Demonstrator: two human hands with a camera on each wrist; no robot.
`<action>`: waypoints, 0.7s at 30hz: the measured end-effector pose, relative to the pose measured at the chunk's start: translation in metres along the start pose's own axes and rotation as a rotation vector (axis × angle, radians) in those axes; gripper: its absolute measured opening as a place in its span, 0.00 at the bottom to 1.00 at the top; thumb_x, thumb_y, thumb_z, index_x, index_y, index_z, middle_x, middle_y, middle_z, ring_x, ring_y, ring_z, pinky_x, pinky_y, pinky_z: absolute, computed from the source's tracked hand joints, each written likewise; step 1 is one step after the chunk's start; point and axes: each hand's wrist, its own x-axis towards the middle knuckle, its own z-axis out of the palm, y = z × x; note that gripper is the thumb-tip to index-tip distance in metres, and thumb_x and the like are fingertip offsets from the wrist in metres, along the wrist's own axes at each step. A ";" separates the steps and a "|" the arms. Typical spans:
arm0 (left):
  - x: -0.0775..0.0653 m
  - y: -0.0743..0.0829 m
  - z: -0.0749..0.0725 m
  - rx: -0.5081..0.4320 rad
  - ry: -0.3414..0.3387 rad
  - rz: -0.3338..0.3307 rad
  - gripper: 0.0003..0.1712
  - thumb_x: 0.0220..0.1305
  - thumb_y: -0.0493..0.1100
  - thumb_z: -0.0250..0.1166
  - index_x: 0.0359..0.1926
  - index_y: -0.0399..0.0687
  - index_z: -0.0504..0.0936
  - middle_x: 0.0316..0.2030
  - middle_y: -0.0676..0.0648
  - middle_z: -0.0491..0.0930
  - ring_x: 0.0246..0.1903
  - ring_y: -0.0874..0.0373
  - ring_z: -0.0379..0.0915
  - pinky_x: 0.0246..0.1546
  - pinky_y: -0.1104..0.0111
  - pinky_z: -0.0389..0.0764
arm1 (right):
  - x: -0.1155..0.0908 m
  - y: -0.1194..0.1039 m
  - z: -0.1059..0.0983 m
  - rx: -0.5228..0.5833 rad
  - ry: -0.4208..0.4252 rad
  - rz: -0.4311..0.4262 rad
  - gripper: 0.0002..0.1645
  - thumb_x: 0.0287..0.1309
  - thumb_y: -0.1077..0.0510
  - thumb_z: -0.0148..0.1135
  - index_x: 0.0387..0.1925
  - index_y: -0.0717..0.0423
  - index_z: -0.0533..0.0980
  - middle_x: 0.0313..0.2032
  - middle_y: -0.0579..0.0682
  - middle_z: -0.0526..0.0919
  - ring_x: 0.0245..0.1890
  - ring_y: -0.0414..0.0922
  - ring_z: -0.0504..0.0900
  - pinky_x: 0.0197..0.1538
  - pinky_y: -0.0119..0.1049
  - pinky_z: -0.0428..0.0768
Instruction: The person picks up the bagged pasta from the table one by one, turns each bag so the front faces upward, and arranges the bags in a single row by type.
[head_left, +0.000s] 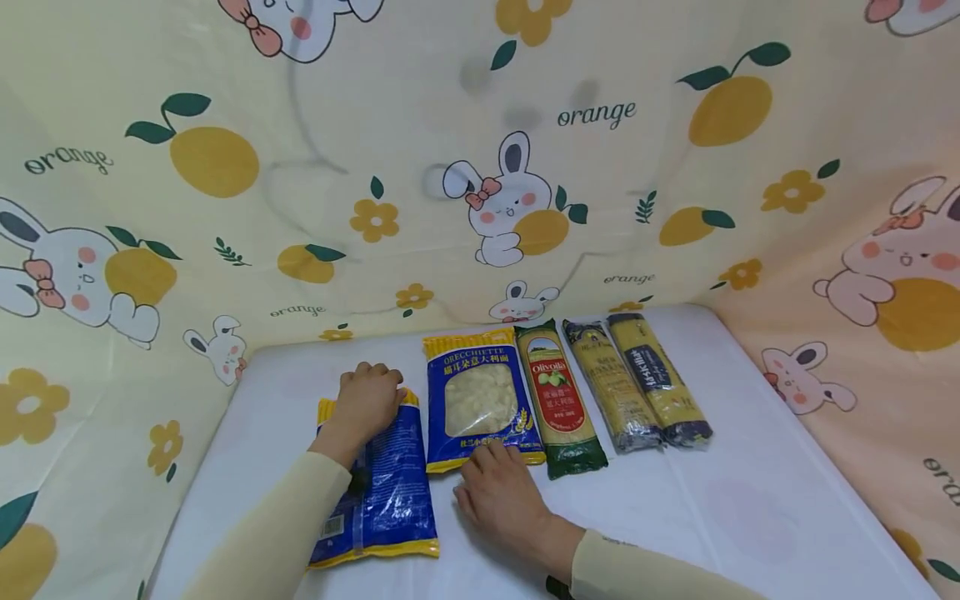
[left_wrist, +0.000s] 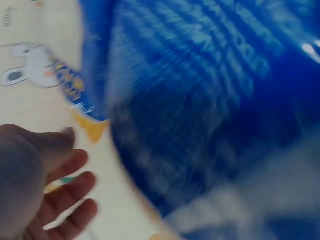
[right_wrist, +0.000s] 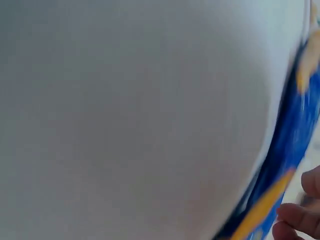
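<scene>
A blue and yellow pasta bag (head_left: 390,492) lies with its printed back up on the white table. Over its top end is my left hand (head_left: 367,408), fingers loosely bent; the left wrist view shows the fingers (left_wrist: 75,195) with nothing between them, beside the blue plastic. To the right lies an orecchiette bag (head_left: 480,400), front up, its pasta showing through a clear window. My right hand (head_left: 502,496) is at this bag's lower yellow edge, fingertips overlapping it. In the right wrist view, loosely bent fingers (right_wrist: 297,217) appear close to the yellow edge.
Right of the orecchiette bag lies a green and red Olivoilà spaghetti pack (head_left: 558,400). Two more long pasta packs, one dark-ended (head_left: 611,383) and one with a dark label (head_left: 660,379), lie side by side. A rabbit-and-orange patterned cloth (head_left: 420,167) hangs behind the white table (head_left: 675,517).
</scene>
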 end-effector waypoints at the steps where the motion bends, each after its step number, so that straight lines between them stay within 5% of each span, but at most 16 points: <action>1: 0.005 0.002 0.004 -0.008 -0.009 0.007 0.16 0.78 0.50 0.63 0.55 0.45 0.87 0.51 0.41 0.85 0.53 0.39 0.76 0.56 0.38 0.76 | -0.002 -0.007 0.000 0.009 -0.040 -0.014 0.16 0.71 0.41 0.63 0.35 0.47 0.80 0.37 0.44 0.78 0.41 0.45 0.72 0.45 0.41 0.72; 8: 0.021 0.005 0.030 0.038 -0.082 0.006 0.20 0.81 0.55 0.58 0.53 0.45 0.87 0.54 0.41 0.81 0.59 0.39 0.68 0.64 0.34 0.65 | -0.003 -0.039 0.001 0.080 -0.318 -0.078 0.28 0.76 0.30 0.52 0.40 0.47 0.82 0.34 0.42 0.76 0.41 0.42 0.70 0.48 0.41 0.71; 16: 0.021 0.000 0.036 0.030 -0.077 0.022 0.14 0.81 0.48 0.58 0.55 0.46 0.83 0.51 0.40 0.79 0.57 0.37 0.67 0.64 0.34 0.63 | -0.001 -0.053 0.004 0.119 -0.382 -0.023 0.27 0.74 0.32 0.56 0.42 0.51 0.83 0.31 0.41 0.74 0.39 0.41 0.70 0.45 0.39 0.70; 21: 0.013 -0.007 0.028 0.044 0.000 0.060 0.09 0.80 0.44 0.58 0.50 0.43 0.80 0.48 0.40 0.77 0.55 0.37 0.67 0.60 0.36 0.65 | 0.000 -0.055 0.003 0.206 -0.382 0.031 0.22 0.74 0.37 0.59 0.41 0.51 0.82 0.33 0.41 0.75 0.40 0.40 0.71 0.46 0.39 0.70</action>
